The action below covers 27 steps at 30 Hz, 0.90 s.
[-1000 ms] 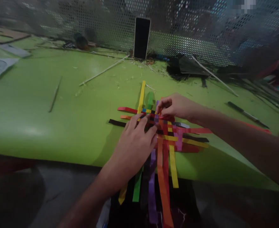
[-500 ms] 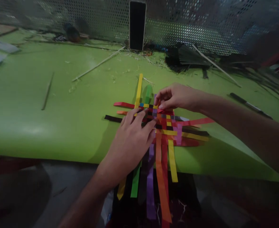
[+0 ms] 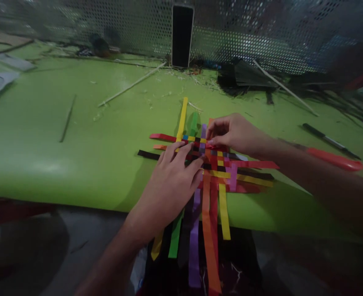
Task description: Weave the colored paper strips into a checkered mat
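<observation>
A mat of woven coloured paper strips point(image 3: 218, 172) lies near the front edge of the green table point(image 3: 76, 156). Long ends of yellow, green, purple, orange and red hang over that edge. My left hand point(image 3: 172, 185) lies flat on the mat's left part, fingers stretched out and pressing the strips down. My right hand point(image 3: 233, 133) is at the mat's far edge, its fingertips pinched on a red strip point(image 3: 214, 145) there.
A dark phone point(image 3: 182, 36) stands against the perforated metal screen at the back. Thin sticks point(image 3: 129, 87) and shavings lie on the left half. A black pile point(image 3: 246, 78), a black pen point(image 3: 329, 140) and a red-handled tool point(image 3: 336, 160) sit at the right.
The view has shifted slightly. My right hand's fingertips have closed lower onto the red strip at the mat's far edge. My left hand has stayed flat on the weave.
</observation>
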Tool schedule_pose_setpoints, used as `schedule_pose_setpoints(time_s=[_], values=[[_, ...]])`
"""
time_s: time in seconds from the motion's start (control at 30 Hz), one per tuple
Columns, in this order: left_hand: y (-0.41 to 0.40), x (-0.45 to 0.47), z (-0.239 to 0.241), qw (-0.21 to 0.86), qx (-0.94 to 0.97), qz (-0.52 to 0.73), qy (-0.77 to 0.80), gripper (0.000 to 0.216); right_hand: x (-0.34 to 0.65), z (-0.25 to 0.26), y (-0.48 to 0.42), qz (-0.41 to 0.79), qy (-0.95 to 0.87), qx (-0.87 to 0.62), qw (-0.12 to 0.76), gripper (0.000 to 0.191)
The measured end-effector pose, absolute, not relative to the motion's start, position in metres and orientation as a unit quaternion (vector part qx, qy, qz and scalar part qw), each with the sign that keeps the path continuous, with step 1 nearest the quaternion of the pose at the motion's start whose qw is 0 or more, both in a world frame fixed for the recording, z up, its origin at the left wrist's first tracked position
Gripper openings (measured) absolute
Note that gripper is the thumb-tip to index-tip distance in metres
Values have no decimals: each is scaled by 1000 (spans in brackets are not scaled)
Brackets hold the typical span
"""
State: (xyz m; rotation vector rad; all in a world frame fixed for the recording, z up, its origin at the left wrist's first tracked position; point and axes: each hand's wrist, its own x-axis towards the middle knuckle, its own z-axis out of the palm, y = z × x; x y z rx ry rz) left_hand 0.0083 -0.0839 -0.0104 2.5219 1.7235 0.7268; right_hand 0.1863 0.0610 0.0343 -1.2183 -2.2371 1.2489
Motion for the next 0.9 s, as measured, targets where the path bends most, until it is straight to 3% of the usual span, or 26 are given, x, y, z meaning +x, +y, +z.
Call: schedule_pose_setpoints(time_s=[0.17,0.73,0.9], values=[[-84,8,-11,6,804,224,550,33,183,27,55,397,-799,-416,174,9],[-81,6,-10,0,820,237,521,34,165,39,36,228,-866,-433,106,20],[-81,7,-8,17,814,235,531,31,173,46,45,274,-865,-412,78,13]])
